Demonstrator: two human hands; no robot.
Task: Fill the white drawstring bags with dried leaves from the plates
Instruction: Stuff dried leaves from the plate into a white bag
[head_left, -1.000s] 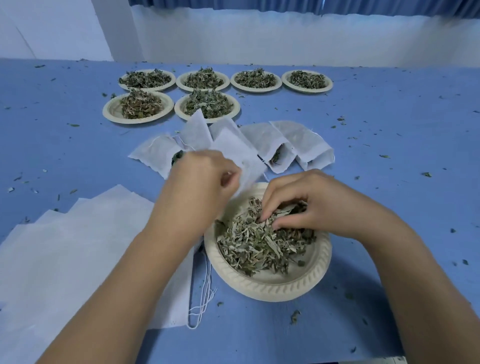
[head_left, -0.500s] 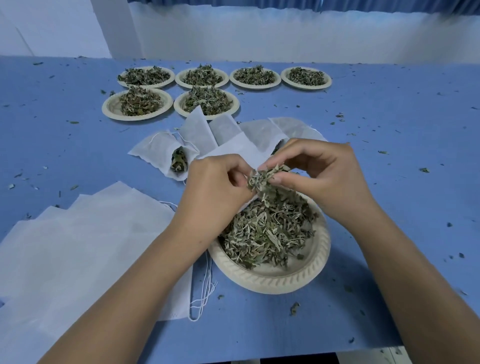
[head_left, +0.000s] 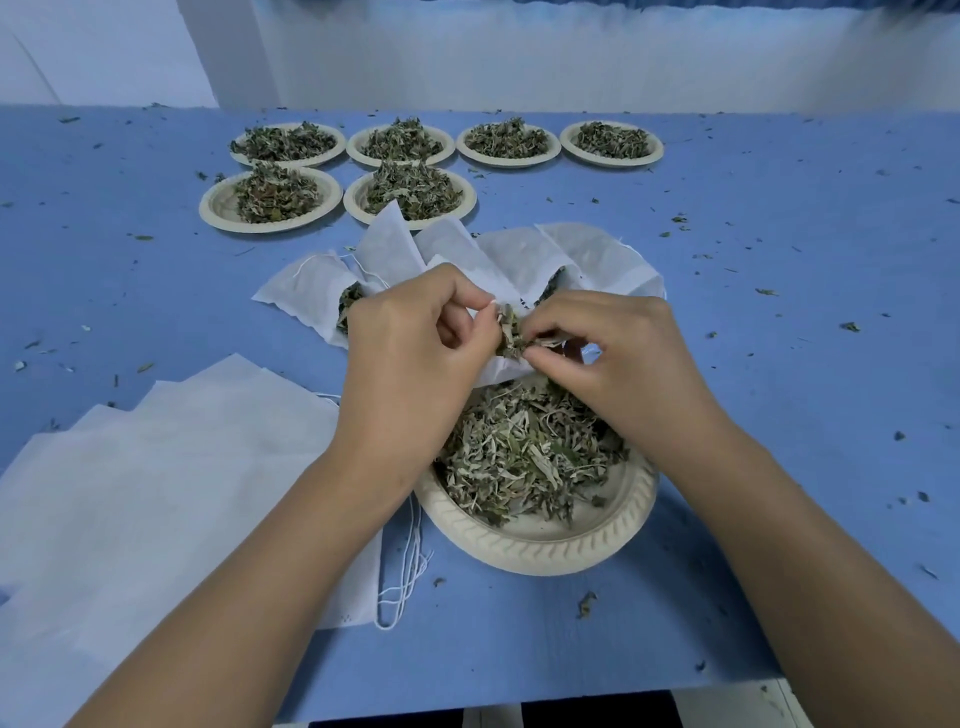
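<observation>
A cream plate (head_left: 540, 545) of dried leaves (head_left: 524, 452) sits in front of me. Just above its far rim, my left hand (head_left: 410, 353) pinches the mouth of a white drawstring bag (head_left: 506, 370). My right hand (head_left: 618, 358) pinches a tuft of dried leaves (head_left: 511, 332) at that mouth. Most of this bag is hidden behind my hands. Behind them lie several white bags (head_left: 311, 291) with leaves showing at their openings.
Six more plates of dried leaves (head_left: 270, 200) stand in two rows at the back of the blue table (head_left: 779, 260). A stack of flat empty bags (head_left: 156, 467) with loose strings lies at the left front. Leaf crumbs are scattered about.
My right hand lifted a pinch of leaves off the near plate and carried it up to the bag mouth held by my left hand. The left hand stayed nearly in place.
</observation>
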